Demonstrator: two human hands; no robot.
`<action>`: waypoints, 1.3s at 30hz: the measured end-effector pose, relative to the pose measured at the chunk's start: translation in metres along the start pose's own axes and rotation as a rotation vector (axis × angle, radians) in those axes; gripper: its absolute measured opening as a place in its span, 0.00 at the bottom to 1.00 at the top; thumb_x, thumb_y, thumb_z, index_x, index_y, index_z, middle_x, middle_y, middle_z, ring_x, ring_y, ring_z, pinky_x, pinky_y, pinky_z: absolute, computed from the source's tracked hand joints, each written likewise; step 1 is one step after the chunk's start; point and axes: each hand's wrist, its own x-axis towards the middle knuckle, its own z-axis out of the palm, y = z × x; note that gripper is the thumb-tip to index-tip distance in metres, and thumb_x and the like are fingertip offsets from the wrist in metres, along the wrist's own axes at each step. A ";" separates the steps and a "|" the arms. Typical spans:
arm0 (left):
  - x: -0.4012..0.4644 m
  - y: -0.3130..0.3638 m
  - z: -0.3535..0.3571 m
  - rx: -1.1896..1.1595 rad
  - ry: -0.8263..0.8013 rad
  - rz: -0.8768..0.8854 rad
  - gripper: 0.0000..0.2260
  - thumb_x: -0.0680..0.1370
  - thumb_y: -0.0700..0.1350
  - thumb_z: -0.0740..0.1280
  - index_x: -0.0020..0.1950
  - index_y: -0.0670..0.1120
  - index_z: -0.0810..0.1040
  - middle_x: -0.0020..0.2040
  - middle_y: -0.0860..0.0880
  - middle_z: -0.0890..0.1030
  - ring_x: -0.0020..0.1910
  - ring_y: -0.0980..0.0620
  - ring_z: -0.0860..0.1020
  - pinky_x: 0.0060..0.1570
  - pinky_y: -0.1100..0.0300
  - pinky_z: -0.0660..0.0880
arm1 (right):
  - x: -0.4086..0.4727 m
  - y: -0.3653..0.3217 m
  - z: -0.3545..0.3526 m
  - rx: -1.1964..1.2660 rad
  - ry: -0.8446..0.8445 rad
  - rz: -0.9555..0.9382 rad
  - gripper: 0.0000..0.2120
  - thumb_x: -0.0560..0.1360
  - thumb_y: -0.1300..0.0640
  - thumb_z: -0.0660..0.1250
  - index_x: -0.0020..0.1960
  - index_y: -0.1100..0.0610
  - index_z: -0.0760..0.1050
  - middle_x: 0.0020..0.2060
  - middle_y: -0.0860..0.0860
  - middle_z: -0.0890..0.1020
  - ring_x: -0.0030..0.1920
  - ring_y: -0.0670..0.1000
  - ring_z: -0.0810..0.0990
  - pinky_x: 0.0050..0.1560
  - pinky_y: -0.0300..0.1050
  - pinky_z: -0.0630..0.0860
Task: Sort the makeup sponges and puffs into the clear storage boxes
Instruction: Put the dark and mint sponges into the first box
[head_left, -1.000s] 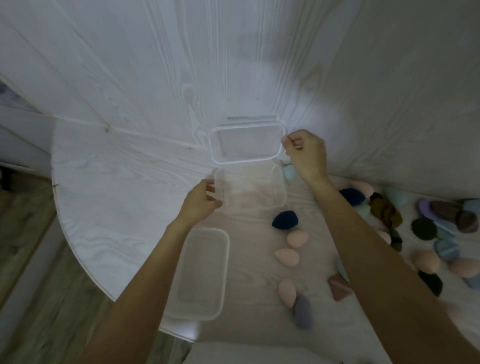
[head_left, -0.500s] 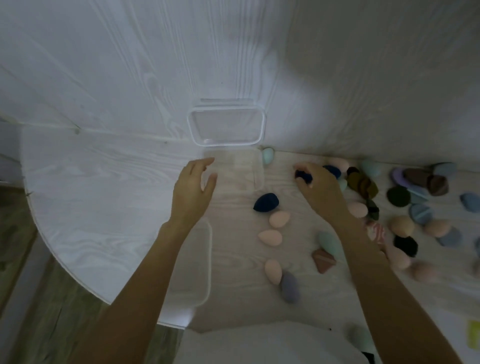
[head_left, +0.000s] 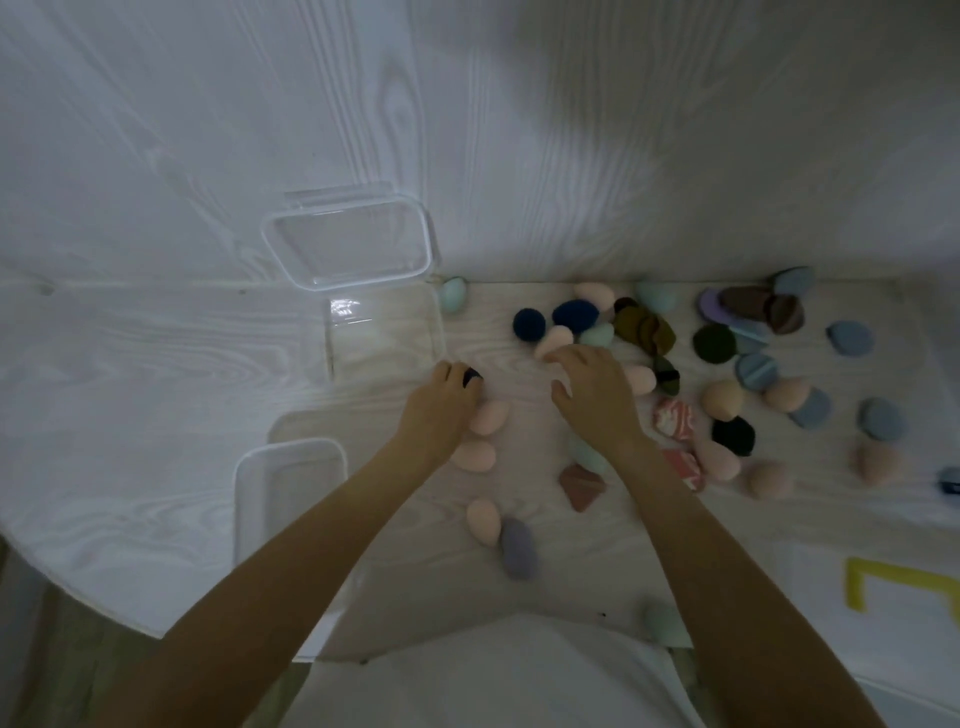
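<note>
My left hand (head_left: 440, 402) grips a dark blue sponge (head_left: 472, 375) beside two pink egg sponges (head_left: 488, 417). My right hand (head_left: 595, 397) reaches over the table, its fingertips touching another pink sponge (head_left: 555, 340); nothing shows inside its grasp. An open clear box (head_left: 332, 358) lies just left of my left hand. Its clear lid (head_left: 348, 240) leans on the wall behind it. A second clear box (head_left: 240, 493) sits near the front left edge. Several sponges and puffs (head_left: 714, 343) in pink, blue, mint, olive and black are spread to the right.
A white wood-grain wall (head_left: 571, 156) rises right behind the table. The table's rounded edge (head_left: 93, 597) curves at the left, with floor below it. A grey sponge (head_left: 518, 548) and a pink one lie near the front. A yellow tape mark (head_left: 857, 587) is at the right front.
My left hand moved right from the open box and took hold of the dark blue sponge. My right hand let go of a dark blue puff and shifted to the pink sponge.
</note>
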 end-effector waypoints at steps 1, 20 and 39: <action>0.003 0.001 0.000 0.032 0.000 0.020 0.17 0.53 0.35 0.78 0.39 0.43 0.81 0.38 0.46 0.80 0.36 0.48 0.78 0.18 0.65 0.67 | 0.008 0.005 -0.002 -0.041 0.018 0.032 0.14 0.71 0.67 0.65 0.56 0.62 0.76 0.52 0.59 0.80 0.51 0.60 0.76 0.52 0.51 0.70; 0.121 -0.019 -0.024 0.238 -0.226 -0.134 0.15 0.67 0.43 0.74 0.52 0.47 0.76 0.45 0.48 0.78 0.41 0.51 0.77 0.34 0.59 0.77 | 0.014 0.034 -0.021 0.224 0.180 0.169 0.14 0.74 0.58 0.66 0.60 0.55 0.76 0.50 0.58 0.74 0.37 0.49 0.73 0.38 0.48 0.77; -0.033 -0.162 -0.031 -0.237 0.012 -0.099 0.09 0.70 0.35 0.70 0.49 0.43 0.80 0.51 0.45 0.81 0.38 0.39 0.79 0.39 0.51 0.75 | 0.058 -0.115 0.011 0.653 -0.117 0.082 0.19 0.73 0.67 0.65 0.63 0.57 0.72 0.54 0.54 0.73 0.54 0.49 0.74 0.57 0.38 0.73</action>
